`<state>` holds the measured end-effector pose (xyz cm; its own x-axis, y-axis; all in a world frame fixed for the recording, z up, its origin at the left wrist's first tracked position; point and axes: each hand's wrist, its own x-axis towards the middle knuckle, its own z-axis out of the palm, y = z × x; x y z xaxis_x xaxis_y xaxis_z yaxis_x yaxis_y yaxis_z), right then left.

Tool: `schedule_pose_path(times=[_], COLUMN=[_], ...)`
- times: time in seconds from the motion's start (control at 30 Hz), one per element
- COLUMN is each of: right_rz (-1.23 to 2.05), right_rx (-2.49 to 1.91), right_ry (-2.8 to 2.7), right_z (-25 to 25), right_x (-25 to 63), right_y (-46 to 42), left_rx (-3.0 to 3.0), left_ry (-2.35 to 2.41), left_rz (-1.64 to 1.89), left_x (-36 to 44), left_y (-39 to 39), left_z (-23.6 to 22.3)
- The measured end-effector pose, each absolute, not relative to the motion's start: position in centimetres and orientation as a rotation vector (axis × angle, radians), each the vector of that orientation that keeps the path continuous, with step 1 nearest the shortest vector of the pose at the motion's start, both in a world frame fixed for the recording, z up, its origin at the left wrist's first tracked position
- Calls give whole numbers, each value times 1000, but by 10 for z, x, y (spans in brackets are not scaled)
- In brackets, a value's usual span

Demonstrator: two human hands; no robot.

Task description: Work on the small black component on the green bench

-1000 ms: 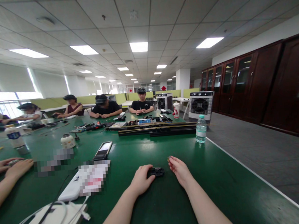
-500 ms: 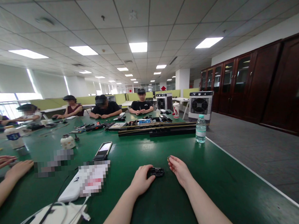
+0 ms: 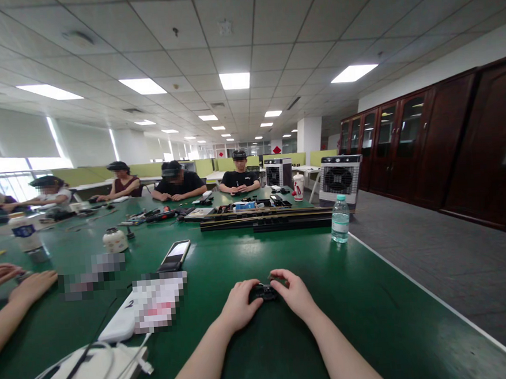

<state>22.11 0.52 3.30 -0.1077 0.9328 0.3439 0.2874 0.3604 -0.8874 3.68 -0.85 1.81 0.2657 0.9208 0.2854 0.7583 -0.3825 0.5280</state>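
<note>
My left hand (image 3: 240, 307) grips the left end of a small black plastic part (image 3: 266, 293) with metallic bits, lying on the green tabletop. Its thumb is on the near side and its fingers are on the far side. My right hand (image 3: 294, 293) is at the part's right end, its thumb by the near edge. The index fingertip curls over the top, where a tiny piece shows, too small to name. Whether that piece touches the black part cannot be made out.
A phone (image 3: 174, 256), a white power bank (image 3: 119, 320) and a white box with cables (image 3: 88, 377) lie left. Another person's hands (image 3: 32, 286) work at the far left. A water bottle (image 3: 340, 219) stands right, near the table edge. Black rails (image 3: 292, 223) lie ahead.
My right hand has moved left with its tiny piece, from apart to the black part's right end. My left hand has kept its grip in place.
</note>
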Motion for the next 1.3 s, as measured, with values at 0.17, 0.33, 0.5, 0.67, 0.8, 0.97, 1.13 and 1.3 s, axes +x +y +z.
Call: schedule_pose_path(times=[0.17,0.33,0.5,0.67,0.8,0.97,1.13,1.3], right_rz=[695,614,604,726,819,835,828,822], right_rx=[-1146,-1226,-1264,-1224,-1198,-1195,-1226,-1237], right_ry=[-1846,-2054,-2068,-1991,-1878,-1867,-1879,-1880], right_z=[33,28,27,27,23,17,19,22], right_x=[222,222,222,224,224,225,225,225], right_y=[2,1,1,1,4,9,8,6], left_rx=[2271,2271,2275,2272,2257,2240,2209,2249], left_ry=[1538,1546,1541,1544,1551,1531,1533,1519], left_rz=[808,797,810,805,802,835,826,810], left_x=[37,37,36,36,36,36,35,34], left_y=[-8,-7,-6,-6,-7,-6,-5,-6], left_z=[18,17,15,14,15,13,11,13])
